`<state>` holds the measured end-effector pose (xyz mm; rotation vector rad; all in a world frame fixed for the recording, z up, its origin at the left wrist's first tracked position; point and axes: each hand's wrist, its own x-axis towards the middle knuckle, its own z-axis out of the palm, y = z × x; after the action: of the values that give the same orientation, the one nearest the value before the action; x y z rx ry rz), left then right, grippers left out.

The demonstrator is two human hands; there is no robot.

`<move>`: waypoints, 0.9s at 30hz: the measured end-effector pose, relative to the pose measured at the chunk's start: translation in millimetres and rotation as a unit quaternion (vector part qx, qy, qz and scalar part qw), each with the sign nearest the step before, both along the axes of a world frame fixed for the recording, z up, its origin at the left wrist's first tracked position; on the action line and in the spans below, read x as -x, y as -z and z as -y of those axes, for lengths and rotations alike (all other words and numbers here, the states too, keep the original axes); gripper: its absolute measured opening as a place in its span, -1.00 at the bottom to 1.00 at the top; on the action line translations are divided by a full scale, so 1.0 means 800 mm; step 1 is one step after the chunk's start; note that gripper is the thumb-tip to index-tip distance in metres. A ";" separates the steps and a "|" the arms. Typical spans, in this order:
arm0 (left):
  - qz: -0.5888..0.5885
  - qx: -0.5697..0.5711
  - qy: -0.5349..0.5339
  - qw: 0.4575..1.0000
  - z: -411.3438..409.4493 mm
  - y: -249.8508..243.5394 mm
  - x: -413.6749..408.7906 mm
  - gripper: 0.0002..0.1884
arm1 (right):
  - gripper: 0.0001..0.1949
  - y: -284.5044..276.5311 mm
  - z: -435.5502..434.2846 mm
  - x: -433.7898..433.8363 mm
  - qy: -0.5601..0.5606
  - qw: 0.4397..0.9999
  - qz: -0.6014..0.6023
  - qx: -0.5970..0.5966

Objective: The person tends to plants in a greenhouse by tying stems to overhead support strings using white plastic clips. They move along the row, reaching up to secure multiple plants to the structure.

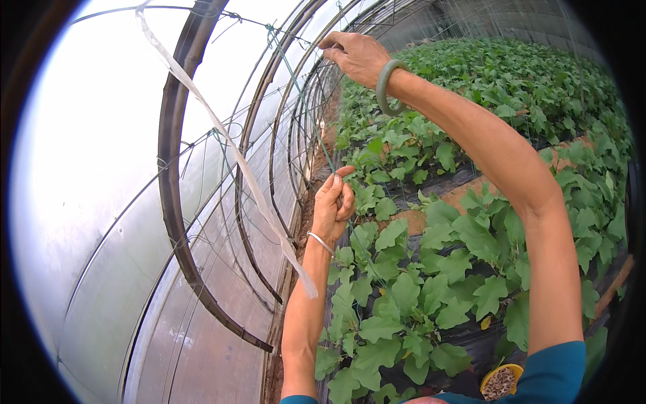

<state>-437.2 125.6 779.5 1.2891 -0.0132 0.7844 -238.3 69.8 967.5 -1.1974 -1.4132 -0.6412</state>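
Note:
My left hand [335, 202], with a thin silver bangle at the wrist, pinches a green twine [306, 103] between thumb and fingers. The twine runs from a knot on a wire at the upper left down through this hand towards the leafy plants [404, 298]. My right hand [357, 56], a green bangle [387, 88] at its wrist, is raised near the wire to the right of the knot. Its fingers are bent, and whether they hold anything cannot be told.
Curved greenhouse ribs [174, 131] and plastic film [116, 212] stand on the left. A pale plastic strip [222, 126] hangs diagonally beside my left forearm. A yellow bucket [517, 371] holding small rings or clips stands low at the right, among plants over black mulch film.

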 end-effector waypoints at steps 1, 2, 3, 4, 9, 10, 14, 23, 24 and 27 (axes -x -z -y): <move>-0.003 -0.005 -0.008 1.000 -0.001 -0.001 0.009 -0.67 | -0.71 -0.020 -0.022 0.002 0.007 1.000 -0.001 0.010; -0.005 -0.008 -0.014 1.000 -0.003 -0.001 0.014 -0.68 | -0.72 -0.036 -0.039 0.007 0.022 1.000 0.016 -0.014; -0.002 -0.010 -0.010 1.000 -0.002 0.000 0.012 -0.69 | -0.72 -0.052 -0.051 0.008 0.047 0.998 0.037 -0.037; 0.000 0.005 -0.016 1.000 0.000 0.001 0.015 -0.69 | -0.70 -0.065 -0.068 0.016 0.044 0.998 0.021 -0.036; -0.008 0.008 -0.023 1.000 -0.006 0.002 0.010 -0.67 | -0.67 -0.111 -0.119 0.035 0.047 0.998 -0.001 -0.034; -0.007 0.007 -0.022 1.000 -0.007 0.003 0.009 -0.67 | -0.68 -0.121 -0.124 0.038 0.053 0.998 0.009 -0.018; -0.003 0.015 -0.033 0.999 -0.018 0.005 -0.001 -0.65 | -0.67 -0.121 -0.131 0.049 0.020 1.000 0.001 -0.020; 0.062 0.065 -0.028 0.996 -0.025 0.012 -0.029 -0.66 | -0.76 -0.120 -0.086 0.016 -0.254 0.958 -0.060 0.119; 0.066 0.061 -0.009 0.996 -0.021 0.008 -0.046 -0.65 | -0.79 -0.149 -0.149 -0.020 -0.026 0.961 0.270 0.060; 0.060 0.063 -0.017 0.996 -0.014 0.009 -0.034 -0.65 | -0.77 -0.143 -0.174 -0.010 -0.032 0.972 0.205 0.112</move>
<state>-410.2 137.0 772.6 1.1244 -0.0375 0.8762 -230.7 209.4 1082.3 -1.2330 -1.9049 -0.7254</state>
